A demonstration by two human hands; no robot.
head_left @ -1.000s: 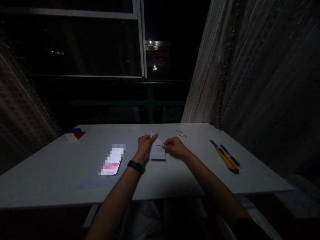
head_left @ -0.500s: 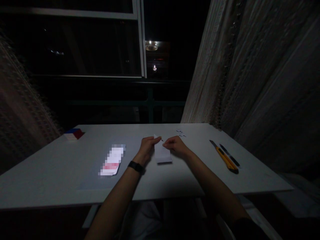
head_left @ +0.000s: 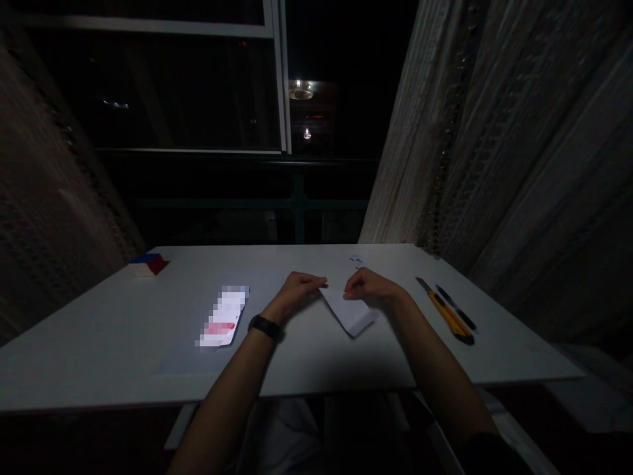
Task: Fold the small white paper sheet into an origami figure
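Note:
A folded piece of white paper (head_left: pixel 350 311) lies slanted on the white table (head_left: pixel 123 330), its lower end pointing right. My left hand (head_left: pixel 297 290), with a dark watch on the wrist, pinches the paper's upper left corner with closed fingers. My right hand (head_left: pixel 368 285) is closed on the paper's upper edge just to the right. Both forearms reach in from the bottom of the view.
A lit phone (head_left: pixel 223 316) lies left of my hands. A yellow utility knife (head_left: pixel 445 313) and a dark pen (head_left: pixel 455 307) lie at the right. A coloured cube (head_left: pixel 146 264) sits at the far left corner. Small paper scraps (head_left: pixel 357 259) lie behind my hands. Curtains hang on both sides.
The paper has turned from nearly upright to slanted, its lower end swinging right. Both hands shifted slightly right with it, and the raised corner has come down.

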